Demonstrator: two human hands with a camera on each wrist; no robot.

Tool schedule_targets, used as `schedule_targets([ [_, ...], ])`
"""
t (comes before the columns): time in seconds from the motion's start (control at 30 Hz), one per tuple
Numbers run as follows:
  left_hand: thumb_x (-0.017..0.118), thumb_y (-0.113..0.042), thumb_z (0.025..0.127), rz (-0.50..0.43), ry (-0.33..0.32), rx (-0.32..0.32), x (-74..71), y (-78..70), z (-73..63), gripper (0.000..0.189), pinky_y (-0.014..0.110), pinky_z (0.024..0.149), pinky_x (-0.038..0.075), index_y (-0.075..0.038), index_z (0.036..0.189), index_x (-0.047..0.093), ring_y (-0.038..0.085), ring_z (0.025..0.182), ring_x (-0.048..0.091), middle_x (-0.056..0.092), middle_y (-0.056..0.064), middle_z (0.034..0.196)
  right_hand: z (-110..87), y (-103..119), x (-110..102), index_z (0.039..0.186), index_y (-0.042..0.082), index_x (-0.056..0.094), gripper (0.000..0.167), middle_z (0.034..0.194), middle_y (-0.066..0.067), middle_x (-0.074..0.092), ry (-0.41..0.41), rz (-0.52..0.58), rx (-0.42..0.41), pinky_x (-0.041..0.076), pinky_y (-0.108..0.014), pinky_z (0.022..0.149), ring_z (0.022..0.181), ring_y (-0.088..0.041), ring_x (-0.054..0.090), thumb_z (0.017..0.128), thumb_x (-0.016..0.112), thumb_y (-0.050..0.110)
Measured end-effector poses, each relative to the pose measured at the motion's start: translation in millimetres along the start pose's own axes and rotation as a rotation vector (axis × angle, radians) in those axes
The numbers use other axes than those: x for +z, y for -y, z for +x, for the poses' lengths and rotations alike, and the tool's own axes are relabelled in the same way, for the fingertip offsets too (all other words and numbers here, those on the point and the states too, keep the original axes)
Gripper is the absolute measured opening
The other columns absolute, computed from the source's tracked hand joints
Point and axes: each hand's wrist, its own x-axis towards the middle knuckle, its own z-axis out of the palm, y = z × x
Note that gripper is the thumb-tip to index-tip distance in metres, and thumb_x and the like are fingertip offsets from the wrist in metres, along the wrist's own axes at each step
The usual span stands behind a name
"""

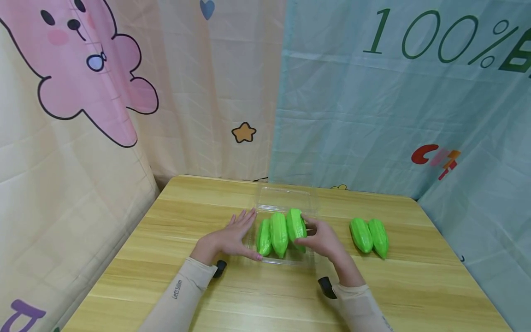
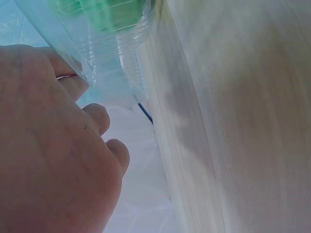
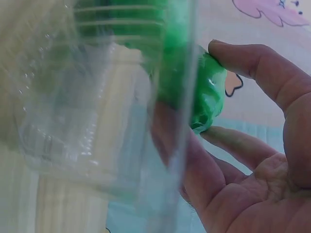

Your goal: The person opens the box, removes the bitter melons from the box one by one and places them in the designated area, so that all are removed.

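A clear plastic box (image 1: 286, 262) stands on the table with its lid raised at the back. Two green ridged star fruits lie in its left part, an outer one (image 1: 263, 237) and a middle one (image 1: 279, 233). My right hand (image 1: 326, 239) pinches a third star fruit (image 1: 296, 225) between thumb and fingers, tilted over the box's right part. In the right wrist view the box wall partly covers this held fruit (image 3: 212, 87). My left hand (image 1: 233, 237) spreads its fingers along the box's left side, thumb by the near corner. Its fingertips touch the clear rim in the left wrist view.
Two more star fruits (image 1: 369, 236) lie side by side on the wooden table (image 1: 199, 198), to the right of the box. Printed curtains (image 1: 215, 92) hang behind the table and along both sides. A dark wrist strap (image 1: 327, 287) shows at the right sleeve.
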Motion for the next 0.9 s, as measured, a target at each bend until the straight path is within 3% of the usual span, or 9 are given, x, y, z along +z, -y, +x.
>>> schedule_targets([
  [0.47,0.074,-0.071,0.076,0.001,0.004,0.0,0.3,0.3,0.0,0.133,0.055,0.119,-0.006,-0.004,0.16,-0.005,0.031,0.15,-0.016,-0.009,0.012,0.168,-9.9,3,-40,0.154,0.005,0.041,0.085,0.139,-0.028,0.054,-0.009,0.051,0.031,0.055,-0.047,0.091,0.121,-0.042,0.058,0.082,0.085,0.017],
  [0.9,0.072,-0.073,0.076,0.014,0.008,0.001,2.0,3.7,0.9,0.133,0.055,0.12,-0.007,-0.007,0.161,-0.007,0.035,0.151,-0.014,-0.011,0.01,0.168,-17.1,-9,-72,0.157,0.006,0.035,0.088,0.145,-0.03,0.048,-0.047,0.121,0.031,0.055,-0.046,0.092,0.126,-0.044,0.054,0.085,0.083,0.018],
])
